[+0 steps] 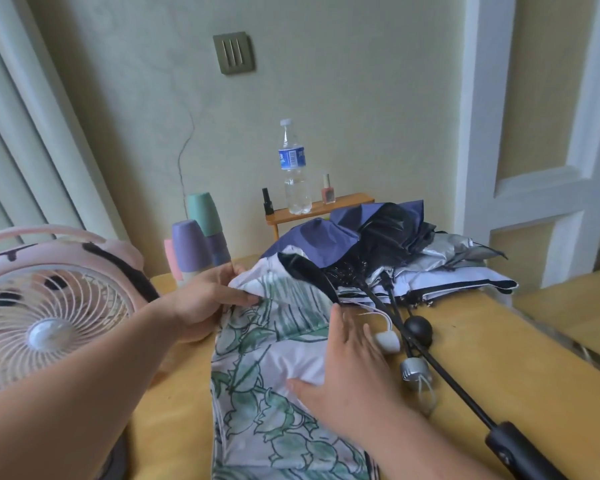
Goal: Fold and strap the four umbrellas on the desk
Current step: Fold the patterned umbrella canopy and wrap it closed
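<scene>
A white umbrella with a green leaf print point(257, 344) lies unfolded across the middle of the yellow desk point(499, 341). My left hand point(205, 299) pinches its far edge between thumb and fingers. My right hand point(350, 358) lies flat on its right side, fingers straight. Behind it sits a heap of other umbrellas: a navy and black one point(361, 233), a silver one point(440, 252) and a white one with dark trim point(458, 282). Their handles point toward me: a white heart-shaped one point(387, 341), a black ball point(418, 329), a silver cap point(414, 370) and a long black grip point(520, 452).
A pink desk fan point(45, 317) stands at the left, close to my left forearm. Stacked pastel cups point(196, 237) sit behind my left hand. A small wooden shelf point(281, 213) at the back holds a water bottle point(293, 168) and nail polish bottles point(328, 190).
</scene>
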The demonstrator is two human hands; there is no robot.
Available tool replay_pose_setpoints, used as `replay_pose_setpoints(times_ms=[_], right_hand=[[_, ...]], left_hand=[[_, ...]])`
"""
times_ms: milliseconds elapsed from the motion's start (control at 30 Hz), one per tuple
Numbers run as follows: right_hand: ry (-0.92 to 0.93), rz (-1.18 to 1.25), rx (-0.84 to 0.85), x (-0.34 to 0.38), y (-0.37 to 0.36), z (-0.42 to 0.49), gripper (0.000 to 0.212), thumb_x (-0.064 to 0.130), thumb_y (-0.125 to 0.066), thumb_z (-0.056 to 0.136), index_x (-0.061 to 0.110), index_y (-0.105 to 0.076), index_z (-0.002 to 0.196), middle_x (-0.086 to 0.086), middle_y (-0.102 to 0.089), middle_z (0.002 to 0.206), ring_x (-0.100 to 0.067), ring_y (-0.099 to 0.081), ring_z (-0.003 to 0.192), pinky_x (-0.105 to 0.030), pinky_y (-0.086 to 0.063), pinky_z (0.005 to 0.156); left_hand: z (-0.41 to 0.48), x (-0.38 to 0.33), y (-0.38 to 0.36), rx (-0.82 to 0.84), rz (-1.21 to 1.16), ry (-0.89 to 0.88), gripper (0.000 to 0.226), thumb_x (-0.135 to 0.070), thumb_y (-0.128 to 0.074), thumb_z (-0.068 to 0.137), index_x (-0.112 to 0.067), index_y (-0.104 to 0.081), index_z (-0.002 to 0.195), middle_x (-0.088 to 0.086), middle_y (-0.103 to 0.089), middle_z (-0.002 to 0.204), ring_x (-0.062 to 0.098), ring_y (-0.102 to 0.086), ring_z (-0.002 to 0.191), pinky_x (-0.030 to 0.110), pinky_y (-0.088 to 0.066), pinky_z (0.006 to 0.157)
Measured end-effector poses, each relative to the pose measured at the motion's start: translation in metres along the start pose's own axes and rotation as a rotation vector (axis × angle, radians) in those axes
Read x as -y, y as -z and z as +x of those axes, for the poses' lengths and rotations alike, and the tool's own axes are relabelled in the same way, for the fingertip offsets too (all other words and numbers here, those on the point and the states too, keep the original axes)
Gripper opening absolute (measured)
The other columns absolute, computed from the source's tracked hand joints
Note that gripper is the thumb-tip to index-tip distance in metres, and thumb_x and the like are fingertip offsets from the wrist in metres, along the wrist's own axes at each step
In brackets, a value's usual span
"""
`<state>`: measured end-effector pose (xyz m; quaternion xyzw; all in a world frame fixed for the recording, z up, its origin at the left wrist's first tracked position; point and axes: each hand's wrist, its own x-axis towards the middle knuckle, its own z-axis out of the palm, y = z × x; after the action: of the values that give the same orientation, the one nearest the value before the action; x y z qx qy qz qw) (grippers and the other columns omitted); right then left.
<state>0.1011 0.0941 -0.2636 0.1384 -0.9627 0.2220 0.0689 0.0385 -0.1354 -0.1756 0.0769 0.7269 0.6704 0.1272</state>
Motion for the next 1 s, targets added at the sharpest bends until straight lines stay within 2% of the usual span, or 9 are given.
replay_pose_setpoints(times_ms=[100, 233, 333, 433, 567, 733, 833, 933, 1000], right_hand=[[0.004, 0.035, -0.048, -0.001, -0.002, 0.0, 0.129, 0.082, -0.051, 0.083, 0.008, 0.025, 0.155, -0.016, 0.005, 0.17, -0.026, -0.006, 0.157, -0.033, 0.0, 0.125], [-0.019, 0.041, -0.024, -0.002, -0.003, 0.001, 0.134, 0.084, -0.052, 0.08, 0.009, 0.031, 0.153, -0.014, 0.001, 0.171, -0.024, -0.008, 0.157, -0.032, -0.003, 0.126], [-0.029, 0.028, -0.011, 0.001, -0.001, 0.001, 0.133, 0.085, -0.052, 0.08, 0.01, 0.03, 0.154, -0.014, -0.005, 0.17, -0.025, -0.009, 0.157, -0.033, 0.0, 0.125], [-0.032, 0.025, -0.02, 0.001, -0.002, 0.002, 0.131, 0.084, -0.053, 0.079, 0.012, 0.024, 0.156, -0.013, -0.016, 0.168, -0.025, -0.013, 0.155, -0.034, 0.001, 0.126], [-0.032, 0.043, -0.047, 0.0, -0.005, 0.003, 0.13, 0.084, -0.058, 0.076, 0.017, 0.018, 0.158, -0.009, -0.029, 0.163, -0.021, -0.021, 0.152, -0.034, -0.001, 0.127], [-0.028, 0.06, -0.06, 0.001, -0.007, 0.004, 0.129, 0.083, -0.058, 0.076, 0.017, 0.016, 0.158, -0.009, -0.029, 0.163, -0.021, -0.022, 0.152, -0.034, 0.001, 0.127], [-0.026, 0.065, -0.062, 0.001, -0.006, 0.003, 0.128, 0.081, -0.059, 0.078, 0.016, 0.015, 0.159, -0.01, -0.027, 0.163, -0.023, -0.02, 0.152, -0.035, 0.001, 0.128], [-0.021, 0.092, -0.087, 0.0, -0.007, 0.004, 0.13, 0.082, -0.062, 0.075, 0.015, 0.011, 0.16, -0.009, -0.03, 0.162, -0.023, -0.021, 0.151, -0.035, 0.0, 0.128], [0.003, 0.106, -0.124, -0.001, -0.008, 0.005, 0.132, 0.081, -0.066, 0.071, 0.016, 0.006, 0.16, -0.006, -0.03, 0.161, -0.021, -0.02, 0.151, -0.036, 0.0, 0.128]], left_hand=[[-0.001, -0.006, 0.003, -0.006, -0.019, -0.144, 0.045, 0.012, -0.077, 0.06, -0.012, -0.053, 0.089, 0.016, -0.067, 0.082, 0.028, -0.069, 0.069, 0.035, -0.06, 0.061], [0.003, -0.012, 0.003, -0.298, 0.014, -0.306, 0.029, -0.006, -0.081, 0.065, -0.014, -0.06, 0.084, 0.013, -0.064, 0.08, 0.024, -0.062, 0.069, 0.029, -0.054, 0.06], [0.003, -0.007, -0.003, -0.503, 0.33, -0.332, 0.031, -0.027, -0.088, 0.072, -0.016, -0.067, 0.092, 0.003, -0.067, 0.081, 0.017, -0.061, 0.072, 0.024, -0.049, 0.061], [-0.001, 0.0, -0.012, -0.582, 0.613, -0.293, 0.044, -0.036, -0.083, 0.083, -0.023, -0.06, 0.118, -0.005, -0.067, 0.103, 0.01, -0.065, 0.088, 0.025, -0.052, 0.077], [-0.009, 0.022, -0.016, -0.568, 0.798, -0.228, 0.063, -0.042, -0.084, 0.079, -0.024, -0.053, 0.132, -0.004, -0.059, 0.124, 0.012, -0.059, 0.111, 0.026, -0.045, 0.09], [-0.017, 0.043, -0.015, -0.57, 0.474, 0.065, 0.068, -0.052, -0.09, 0.068, -0.019, -0.058, 0.12, 0.0, -0.069, 0.104, 0.016, -0.068, 0.088, 0.032, -0.055, 0.072], [-0.022, 0.041, -0.013, -0.408, 0.259, 0.11, 0.06, -0.042, -0.096, 0.056, -0.005, -0.071, 0.097, 0.009, -0.073, 0.087, 0.029, -0.068, 0.074, 0.041, -0.058, 0.076], [-0.031, 0.032, -0.029, -0.357, 0.602, -0.004, 0.017, -0.026, -0.084, 0.077, -0.015, -0.077, 0.087, 0.006, -0.078, 0.083, 0.024, -0.075, 0.081, 0.044, -0.063, 0.079], [-0.038, 0.031, -0.038, -0.398, 0.816, -0.114, 0.008, -0.023, -0.079, 0.084, -0.017, -0.074, 0.083, 0.004, -0.074, 0.078, 0.016, -0.07, 0.073, 0.038, -0.059, 0.075]])
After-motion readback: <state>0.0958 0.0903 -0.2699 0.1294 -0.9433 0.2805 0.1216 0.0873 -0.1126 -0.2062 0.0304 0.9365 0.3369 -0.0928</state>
